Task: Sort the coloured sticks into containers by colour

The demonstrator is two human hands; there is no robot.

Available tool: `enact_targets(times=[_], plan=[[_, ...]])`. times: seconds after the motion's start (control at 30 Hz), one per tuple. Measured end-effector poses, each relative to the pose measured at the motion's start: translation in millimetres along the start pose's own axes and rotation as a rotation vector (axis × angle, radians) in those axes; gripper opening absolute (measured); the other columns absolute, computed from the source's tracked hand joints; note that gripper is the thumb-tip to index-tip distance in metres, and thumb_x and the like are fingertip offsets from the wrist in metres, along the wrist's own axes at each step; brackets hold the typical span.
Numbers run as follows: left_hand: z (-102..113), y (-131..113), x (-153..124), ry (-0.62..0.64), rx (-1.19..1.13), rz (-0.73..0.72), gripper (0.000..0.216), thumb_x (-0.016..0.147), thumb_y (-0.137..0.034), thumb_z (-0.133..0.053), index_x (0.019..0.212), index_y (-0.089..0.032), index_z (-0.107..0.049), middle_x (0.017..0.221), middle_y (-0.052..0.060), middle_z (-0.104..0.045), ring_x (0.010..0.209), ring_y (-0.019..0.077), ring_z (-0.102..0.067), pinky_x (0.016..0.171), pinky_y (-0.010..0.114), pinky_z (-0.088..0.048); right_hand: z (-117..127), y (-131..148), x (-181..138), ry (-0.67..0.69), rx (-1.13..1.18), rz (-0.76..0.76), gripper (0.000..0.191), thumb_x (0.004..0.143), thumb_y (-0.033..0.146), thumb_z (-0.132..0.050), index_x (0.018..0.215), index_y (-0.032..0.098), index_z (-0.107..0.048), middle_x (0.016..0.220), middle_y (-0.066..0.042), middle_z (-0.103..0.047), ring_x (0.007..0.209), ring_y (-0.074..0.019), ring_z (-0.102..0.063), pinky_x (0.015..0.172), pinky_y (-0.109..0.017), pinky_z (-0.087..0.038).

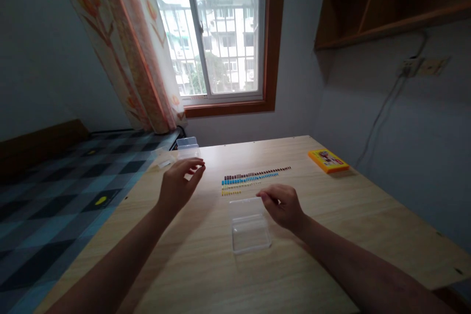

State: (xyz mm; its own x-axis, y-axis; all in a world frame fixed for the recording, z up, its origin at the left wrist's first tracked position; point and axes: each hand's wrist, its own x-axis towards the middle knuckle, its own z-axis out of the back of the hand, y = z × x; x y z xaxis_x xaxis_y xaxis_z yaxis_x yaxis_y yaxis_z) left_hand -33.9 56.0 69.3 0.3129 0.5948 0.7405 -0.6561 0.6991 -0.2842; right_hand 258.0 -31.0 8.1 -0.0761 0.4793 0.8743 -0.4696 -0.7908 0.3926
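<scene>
My left hand (179,181) hovers above the wooden table (331,235), fingers loosely curled and apart, holding nothing, just in front of a small clear box (187,146) at the far left edge. My right hand (281,206) rests beside the right rim of an open clear plastic box (249,225), its fingers curled in a pinch at the box's top right corner. Whether it grips anything I cannot make out. Beyond the box lie rows of tiny beads (253,176): dark red, blue, pale and yellow lines.
A yellow packet (328,160) lies at the table's far right. A bed with a checked cover (66,191) stands left of the table. A window, a curtain and a wall shelf are behind.
</scene>
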Motion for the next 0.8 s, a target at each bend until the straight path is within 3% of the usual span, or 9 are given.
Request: enact_targets(times=[0.1, 0.17, 0.23, 0.37, 0.57, 0.8], plan=[[11, -47, -19, 0.042, -0.076, -0.156, 0.011, 0.097, -0.030, -0.064, 0.095, -0.022, -0.072, 0.104, 0.005, -0.077, 0.086, 0.0184, -0.071, 0.074, 0.029, -0.060, 0, 6, 1, 0.003, 0.013, 0.033, 0.023, 0.096, 0.019, -0.057, 0.078, 0.018, -0.071, 0.058, 0.001, -0.063, 0.050, -0.0104, -0.052, 0.052, -0.022, -0.039], [5, -70, -37, 0.173, -0.182, -0.377, 0.008, 0.096, -0.018, -0.064, 0.100, -0.021, -0.070, 0.102, 0.006, -0.077, 0.087, 0.0185, -0.071, 0.079, 0.031, -0.059, 0, 9, 1, 0.006, 0.019, 0.051, 0.022, 0.095, 0.018, -0.057, 0.078, 0.017, -0.070, 0.057, 0.001, -0.062, 0.049, -0.0100, -0.051, 0.052, -0.022, -0.038], [-8, -82, -56, 0.275, -0.238, -0.425, 0.011, 0.097, -0.015, -0.061, 0.103, -0.021, -0.069, 0.103, 0.006, -0.077, 0.086, 0.0183, -0.070, 0.077, 0.030, -0.058, -1, 12, 0, 0.015, 0.027, 0.067, 0.021, 0.095, 0.017, -0.057, 0.078, 0.017, -0.070, 0.057, 0.001, -0.061, 0.048, -0.0098, -0.050, 0.052, -0.022, -0.037], [-31, -83, -80, 0.426, -0.266, -0.271, 0.013, 0.097, -0.019, -0.058, 0.101, -0.022, -0.070, 0.102, 0.005, -0.078, 0.086, 0.0195, -0.072, 0.076, 0.030, -0.057, -1, 16, -1, 0.052, 0.052, 0.092, 0.020, 0.095, 0.016, -0.056, 0.080, 0.017, -0.069, 0.057, 0.001, -0.060, 0.048, -0.0094, -0.049, 0.052, -0.022, -0.037], [-37, -82, -89, 0.563, -0.249, -0.046, 0.020, 0.088, -0.015, -0.062, 0.101, -0.025, -0.074, 0.100, 0.001, -0.079, 0.087, 0.0196, -0.074, 0.079, 0.030, -0.057, 0, 19, -3, 0.214, 0.118, 0.168, 0.019, 0.093, 0.019, -0.057, 0.078, 0.017, -0.070, 0.056, 0.002, -0.058, 0.046, -0.0087, -0.049, 0.051, -0.022, -0.035], [-41, -86, -89, 0.579, -0.245, -0.005, 0.019, 0.086, -0.013, -0.065, 0.096, -0.026, -0.076, 0.093, -0.001, -0.079, 0.081, 0.0199, -0.075, 0.072, 0.029, -0.055, 0, 19, -7, 0.518, 0.167, 0.110, 0.018, 0.088, 0.020, -0.058, 0.074, 0.017, -0.069, 0.056, 0.003, -0.057, 0.045, -0.0079, -0.045, 0.048, -0.022, -0.031]])
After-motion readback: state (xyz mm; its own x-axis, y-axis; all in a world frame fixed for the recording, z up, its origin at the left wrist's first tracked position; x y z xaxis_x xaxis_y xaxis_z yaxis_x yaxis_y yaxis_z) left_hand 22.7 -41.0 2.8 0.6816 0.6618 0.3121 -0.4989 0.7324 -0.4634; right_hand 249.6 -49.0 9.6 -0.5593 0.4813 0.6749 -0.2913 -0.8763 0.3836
